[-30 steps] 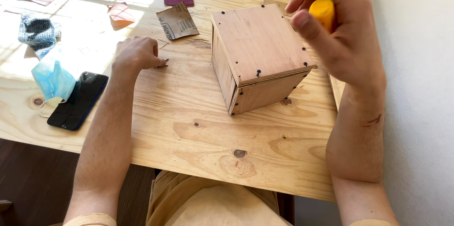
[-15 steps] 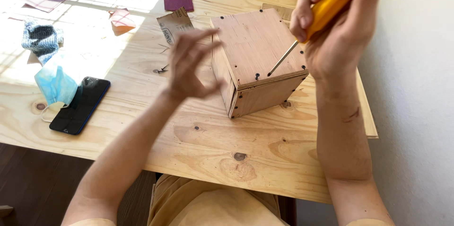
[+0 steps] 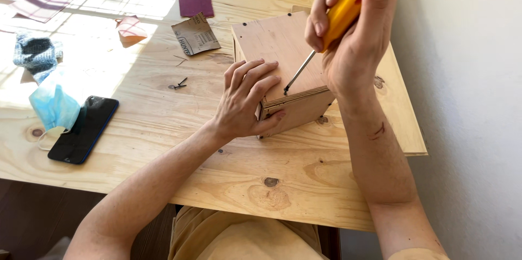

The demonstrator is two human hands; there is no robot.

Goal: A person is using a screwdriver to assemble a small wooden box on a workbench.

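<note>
A plywood box (image 3: 277,48) stands on the pale wooden table (image 3: 179,129), right of the middle. My left hand (image 3: 247,99) grips the box's near left corner, fingers spread over its top, thumb on its front face. My right hand (image 3: 353,26) is closed around the yellow handle of a screwdriver (image 3: 342,7). The metal shaft slants down to the left and its tip rests on the box top near the front edge, just right of my left fingers.
A black phone (image 3: 84,128) and a blue face mask (image 3: 54,102) lie at the left. A blue cloth (image 3: 35,53), sandpaper pieces (image 3: 196,2) and a few loose screws (image 3: 178,84) lie further back. A white wall (image 3: 467,102) runs along the right.
My left hand left the table, crossed to the right and clamped onto the box corner. My right hand tilted the screwdriver and set its tip down on the box top.
</note>
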